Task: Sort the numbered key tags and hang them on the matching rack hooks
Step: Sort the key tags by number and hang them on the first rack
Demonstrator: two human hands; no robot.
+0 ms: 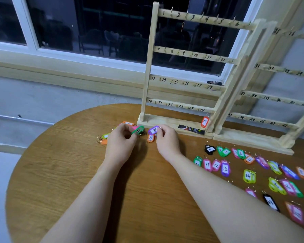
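The head camera looks down on a round wooden table (pixel 77 172) set against a wall under a dark window (pixel 95 23). At its far edge stand two pale wooden racks of numbered hook bars: the nearer rack (pixel 186 55) carries 1 to 24 on four bars, and the second rack (pixel 274 97), just beside it on the right, shows numbers from 25 up to the forties. A single orange plastic key tag marked 37 (pixel 205 121) hangs at the right end of the nearer rack's bottom bar, by the 24.

The left hand (pixel 120 142) pinches a green key tag marked 17 (pixel 138 131) between thumb and fingertips, with a pink tag (pixel 134 128) just behind it. The right hand (pixel 167 141) pinches a purple key tag marked 30 (pixel 154 130), fingers curled round its right end. Both tags are held just above the table in front of the rack's base. An orange tag marked 11 (pixel 150 138) lies on the table between the hands. More loose tags (pixel 104 136), yellow-green and orange with metal rings, lie to the left of the left hand.

On the right of the table, tags lie sorted in rows (pixel 235 163), readable numbers running 1, 2, 3, 4, then 11, 12, 13, 14, 16. A black card (pixel 191 129) rests against the rack base
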